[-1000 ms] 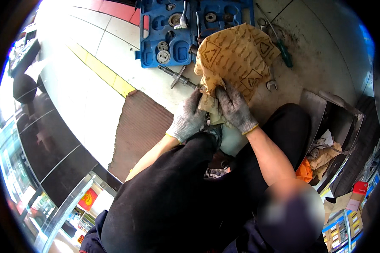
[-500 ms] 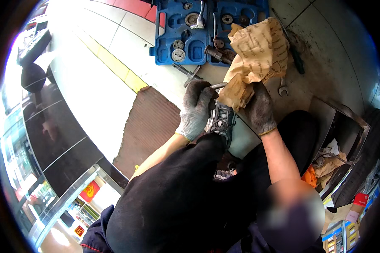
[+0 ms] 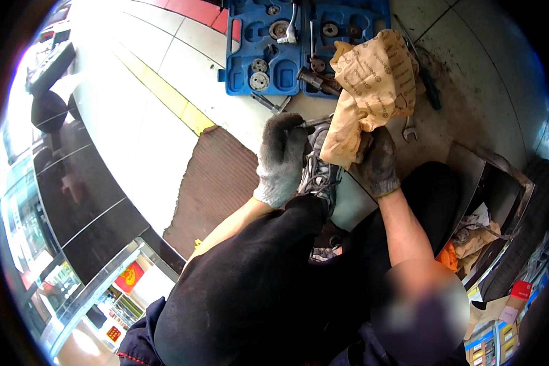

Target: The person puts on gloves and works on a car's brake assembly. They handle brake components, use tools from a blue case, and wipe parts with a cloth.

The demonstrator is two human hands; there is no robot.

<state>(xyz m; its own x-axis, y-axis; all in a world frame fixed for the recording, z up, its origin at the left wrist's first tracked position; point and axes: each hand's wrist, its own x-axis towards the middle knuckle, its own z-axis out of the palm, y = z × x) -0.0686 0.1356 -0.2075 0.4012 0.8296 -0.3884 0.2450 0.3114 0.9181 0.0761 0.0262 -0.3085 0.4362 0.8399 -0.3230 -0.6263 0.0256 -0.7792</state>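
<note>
My left hand (image 3: 279, 161), in a grey and white work glove, is closed on a short metal rod (image 3: 315, 122) that points right toward the paper. Most of the rod's near end is hidden by the fingers. Patterned brown wrapping paper (image 3: 375, 76), crumpled and hanging in folds, is gripped along its lower right edge by my right hand (image 3: 379, 165) in a dirty dark glove. Some of the right fingers are behind the paper. Beneath both hands is my grey laced shoe (image 3: 321, 174).
An open blue tool case (image 3: 230, 80) with round metal adapters lies ahead. By it are a dark metal tool (image 3: 263, 102), a wrench (image 3: 410, 131) and a green-handled screwdriver (image 3: 432, 91). A metal bin (image 3: 470, 161) with crumpled paper stands right; a brown mat (image 3: 216, 177) lies left.
The paper's lower end has swung down and lies flatter, its folded flap no longer showing. My left hand has turned slightly with the rod. My right hand keeps its grip.
</note>
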